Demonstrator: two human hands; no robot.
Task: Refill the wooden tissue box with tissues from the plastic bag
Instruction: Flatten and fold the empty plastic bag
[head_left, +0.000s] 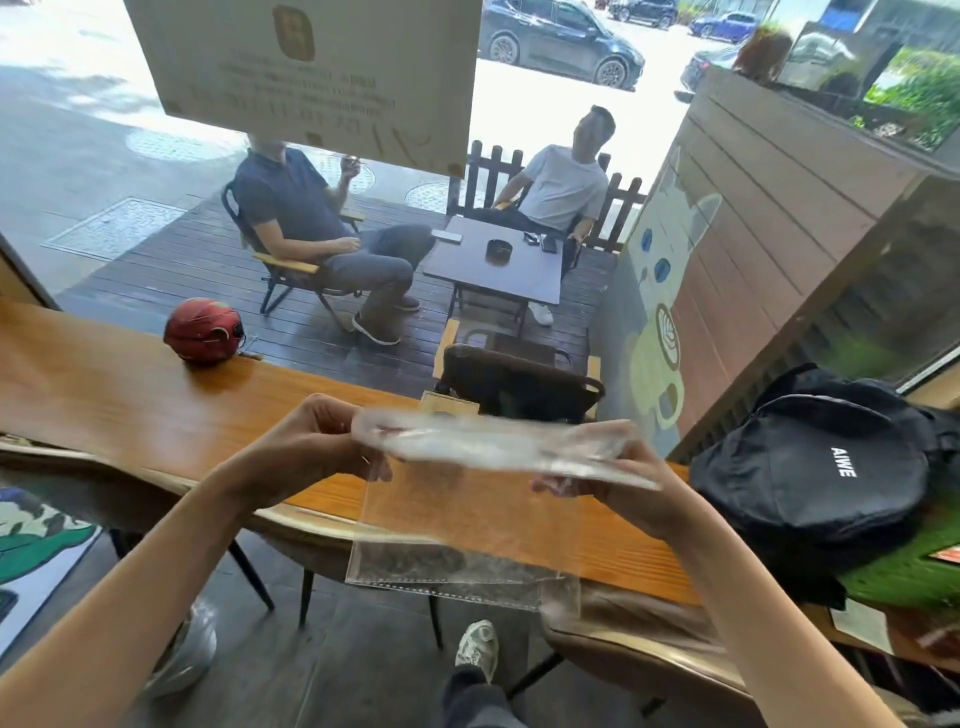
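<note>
I hold a clear plastic bag (457, 535) by its top edge over the wooden counter. My left hand (317, 441) grips the left end of the mouth and my right hand (618, 483) grips the right end. The bag hangs flat and see-through, and I cannot make out tissues inside. The mouth of the bag is blurred. Behind the bag, a small light wooden box (448, 404) stands on the counter, partly hidden by the plastic.
The long wooden counter (130, 395) runs along a window. A red ball (203, 329) rests on it at the left and a black backpack (815, 467) at the right. Chairs stand below the counter edge. Outside, two people sit at a dark table.
</note>
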